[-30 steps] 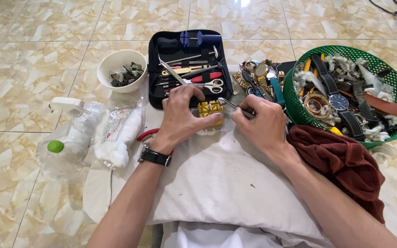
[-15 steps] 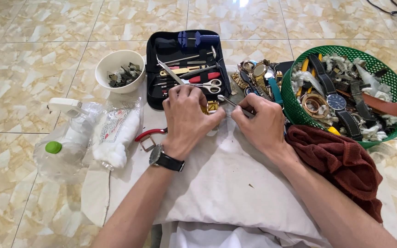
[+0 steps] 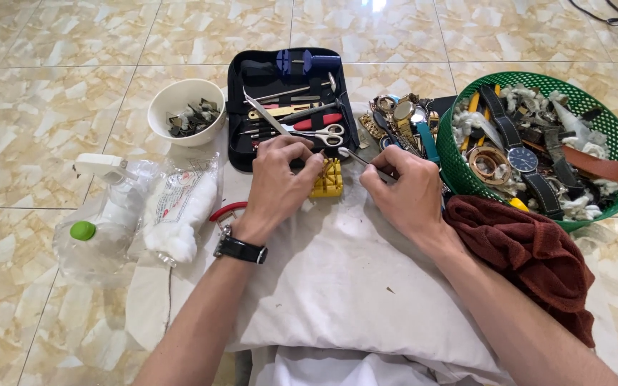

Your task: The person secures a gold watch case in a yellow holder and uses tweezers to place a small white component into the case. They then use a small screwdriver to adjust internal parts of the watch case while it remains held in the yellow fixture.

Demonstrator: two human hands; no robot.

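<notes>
Partly hidden: yellow holder block [image 3: 329, 180] on the white cushion [image 3: 337, 286], its top covered by fingers. Left hand [image 3: 280, 182] curled closed over the block. Right hand [image 3: 403, 187] pinches a thin metal tool [image 3: 355, 156]; tip unclear. Tool case [image 3: 287, 100] lies beyond.

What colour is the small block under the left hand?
Yellow: the block lies by the left hand on the white cloth, shown in the head view.

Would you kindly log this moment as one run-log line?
left hand: resting on yellow block | right hand: holds thin metal tool | surface: white cloth | nearby: tool case, green basket
</notes>
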